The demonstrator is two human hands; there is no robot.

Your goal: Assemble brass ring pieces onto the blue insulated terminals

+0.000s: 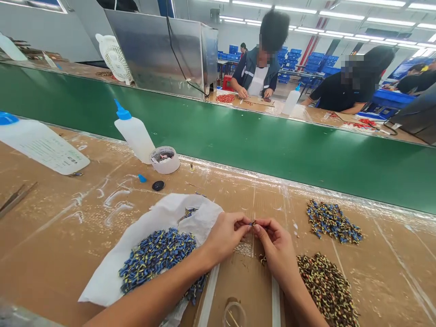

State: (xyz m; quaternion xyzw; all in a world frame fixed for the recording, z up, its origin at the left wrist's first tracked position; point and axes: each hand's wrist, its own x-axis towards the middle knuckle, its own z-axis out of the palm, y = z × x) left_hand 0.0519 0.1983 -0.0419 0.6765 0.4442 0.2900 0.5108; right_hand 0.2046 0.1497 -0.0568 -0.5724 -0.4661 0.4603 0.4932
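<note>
My left hand [226, 235] and my right hand [275, 243] meet over the brown cardboard worktop [68, 236], and both pinch one tiny dark part [252, 223] between their fingertips. Left of my hands, a heap of small blue and yellow parts [155, 256] lies on a white sheet [112, 272]. A heap of brown and yellow parts [327, 286] sits under my right wrist. Another small pile of blue parts [332, 222] lies to the right.
A white squeeze bottle with a blue cap [134, 134] stands beside a small white cup [165, 159]. A larger bottle [41, 143] lies at the left. A green conveyor belt [259, 141] runs behind. Two people work across it, beside a metal box [160, 52] and a fan [114, 56].
</note>
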